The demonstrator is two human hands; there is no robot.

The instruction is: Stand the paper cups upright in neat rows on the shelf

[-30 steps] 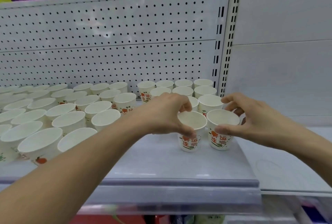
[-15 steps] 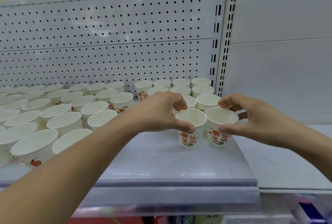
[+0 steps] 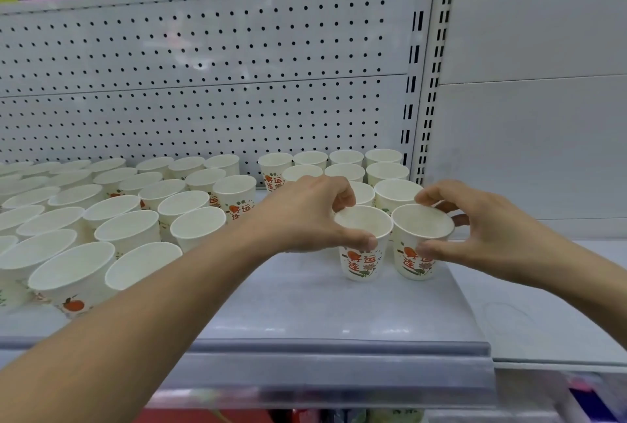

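Grey shelf [image 3: 288, 307] at centre frame: left hand [image 3: 305, 215] pinched one upright paper cup [image 3: 363, 246]; right hand [image 3: 475, 229] pinched the adjacent cup [image 3: 419, 246], rims touching.

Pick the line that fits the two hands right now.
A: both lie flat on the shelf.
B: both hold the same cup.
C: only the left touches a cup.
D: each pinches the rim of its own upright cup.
D: the left hand pinches the rim of the left front cup and the right hand that of the right front cup, both upright on the shelf.
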